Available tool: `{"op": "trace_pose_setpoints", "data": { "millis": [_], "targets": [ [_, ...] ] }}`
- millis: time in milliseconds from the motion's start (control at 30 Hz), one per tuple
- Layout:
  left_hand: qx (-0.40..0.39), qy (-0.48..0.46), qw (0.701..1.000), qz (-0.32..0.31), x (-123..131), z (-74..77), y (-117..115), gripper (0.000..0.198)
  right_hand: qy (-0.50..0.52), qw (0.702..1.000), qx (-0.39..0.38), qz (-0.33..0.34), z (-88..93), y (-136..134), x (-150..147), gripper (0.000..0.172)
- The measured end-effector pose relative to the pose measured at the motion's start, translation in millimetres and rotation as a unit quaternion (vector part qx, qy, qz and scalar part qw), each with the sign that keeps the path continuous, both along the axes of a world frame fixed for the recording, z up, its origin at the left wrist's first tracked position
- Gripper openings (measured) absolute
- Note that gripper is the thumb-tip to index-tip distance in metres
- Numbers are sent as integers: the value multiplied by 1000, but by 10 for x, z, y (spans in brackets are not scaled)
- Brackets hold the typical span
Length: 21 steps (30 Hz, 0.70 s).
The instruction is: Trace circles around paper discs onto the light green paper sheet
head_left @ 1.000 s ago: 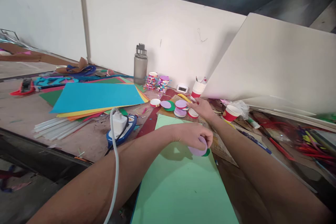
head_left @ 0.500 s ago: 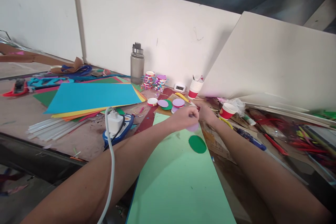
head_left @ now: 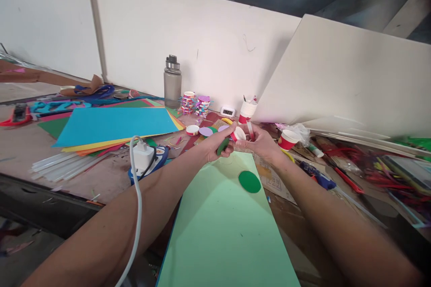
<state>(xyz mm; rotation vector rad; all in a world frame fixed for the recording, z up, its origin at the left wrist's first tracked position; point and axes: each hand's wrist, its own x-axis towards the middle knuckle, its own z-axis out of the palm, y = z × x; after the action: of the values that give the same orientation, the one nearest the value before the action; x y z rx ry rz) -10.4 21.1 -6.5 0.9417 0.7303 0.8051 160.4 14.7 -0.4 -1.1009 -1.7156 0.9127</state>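
Both hands meet above the far end of a light green paper sheet (head_left: 222, 228). My left hand (head_left: 217, 143) is closed on a green paper circle (head_left: 222, 145) held edge-on. A short red-and-white paper cup ring (head_left: 239, 133) and a thin red-tipped stick (head_left: 249, 131) are pinched in my right hand (head_left: 261, 142). One dark green paper circle (head_left: 249, 181) lies flat on the sheet just below the hands. Purple and green circles (head_left: 205, 131) and another cup ring (head_left: 192, 130) lie on the table just beyond my left hand.
A stack of coloured paper, blue on top (head_left: 112, 124), lies at left with clear glue sticks (head_left: 60, 161) in front. A white charger and cable (head_left: 141, 154) rest on a blue glue gun. A grey bottle (head_left: 172, 81), paper cups (head_left: 247, 110) and a white board (head_left: 350, 85) stand behind.
My left hand lifted off the sheet, left the dark green circle lying there and went up to meet my right hand. The purple circle it held is gone; it holds a green one.
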Motion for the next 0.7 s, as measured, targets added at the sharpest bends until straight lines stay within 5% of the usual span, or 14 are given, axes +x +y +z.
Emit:
{"op": "trace_pose_setpoints", "data": {
  "millis": [333, 500, 700],
  "targets": [
    [37, -35, 999, 7, -14, -76, 48, 47, 35, 999, 23, -27, -70, 143, 83, 42],
    [36, 10, 999, 1, 14, -72, 32, 47, -39, 990, 100, -91, -142, 198, 81, 30],
    [-40, -17, 996, 82, -18, -30, 59, 45, -145, 956, 91, -238, -209, 375, 272, 13]
  ]
}}
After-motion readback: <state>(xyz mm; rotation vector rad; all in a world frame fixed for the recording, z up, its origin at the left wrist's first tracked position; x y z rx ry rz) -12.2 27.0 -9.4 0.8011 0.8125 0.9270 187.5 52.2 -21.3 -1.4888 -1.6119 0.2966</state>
